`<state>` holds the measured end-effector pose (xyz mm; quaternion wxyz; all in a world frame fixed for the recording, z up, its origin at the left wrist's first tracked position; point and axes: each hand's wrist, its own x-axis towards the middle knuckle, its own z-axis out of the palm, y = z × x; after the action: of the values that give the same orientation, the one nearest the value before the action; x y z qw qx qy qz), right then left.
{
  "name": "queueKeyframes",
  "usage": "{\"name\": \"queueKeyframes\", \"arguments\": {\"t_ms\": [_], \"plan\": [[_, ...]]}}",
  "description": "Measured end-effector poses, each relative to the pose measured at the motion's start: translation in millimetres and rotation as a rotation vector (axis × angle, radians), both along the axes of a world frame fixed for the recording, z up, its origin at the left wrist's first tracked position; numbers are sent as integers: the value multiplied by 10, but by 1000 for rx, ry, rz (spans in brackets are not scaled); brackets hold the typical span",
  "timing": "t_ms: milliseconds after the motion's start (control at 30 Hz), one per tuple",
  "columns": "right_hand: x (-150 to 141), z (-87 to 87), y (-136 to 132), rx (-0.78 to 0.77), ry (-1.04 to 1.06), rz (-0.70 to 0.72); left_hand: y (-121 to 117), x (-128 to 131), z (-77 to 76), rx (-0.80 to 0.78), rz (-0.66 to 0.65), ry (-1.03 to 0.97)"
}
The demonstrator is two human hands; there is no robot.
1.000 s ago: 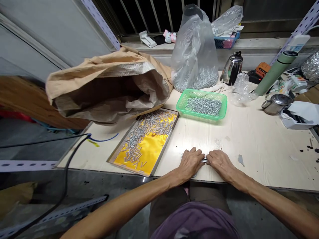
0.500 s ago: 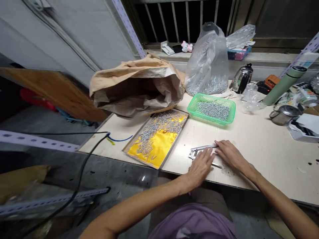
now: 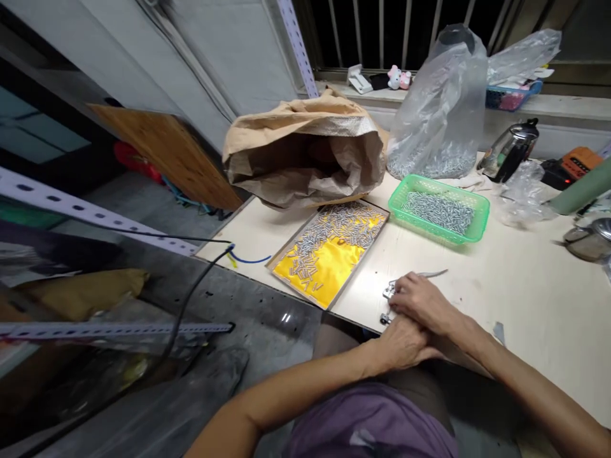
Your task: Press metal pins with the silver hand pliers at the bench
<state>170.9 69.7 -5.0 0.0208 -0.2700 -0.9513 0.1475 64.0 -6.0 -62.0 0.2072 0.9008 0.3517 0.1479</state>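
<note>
A metal plier-like hand tool (image 3: 389,290) lies on the table near its front edge, one slim handle pointing right. My right hand (image 3: 422,304) is over it, fingers curled together beside the tool's head; what they pinch is hidden. Just below, my left hand (image 3: 403,342) sits at the table edge, tucked partly under my right hand, which covers most of its fingers. A small dark metal part (image 3: 384,319) shows left of the hands. To the left lies a shallow tray (image 3: 354,278) with a yellow lining, holding many small metal pins.
Behind stands a green plastic basket (image 3: 394,205) of small metal pieces. A large open paper sack (image 3: 305,152) lies behind the tray, beside a clear plastic bag (image 3: 439,114) of metal parts. A steel kettle (image 3: 513,149) and a metal pot (image 3: 589,240) are at right.
The view has turned left. My right hand has moved from the tool's handle toward its head, and my left hand has drawn back toward me, under the right.
</note>
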Motion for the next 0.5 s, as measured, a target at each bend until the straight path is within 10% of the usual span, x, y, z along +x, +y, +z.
{"name": "queueKeyframes", "arguments": {"t_ms": [500], "plan": [[-465, -255, 79, 274, -136, 269, 84, -56, -32, 176, -155, 94]]}}
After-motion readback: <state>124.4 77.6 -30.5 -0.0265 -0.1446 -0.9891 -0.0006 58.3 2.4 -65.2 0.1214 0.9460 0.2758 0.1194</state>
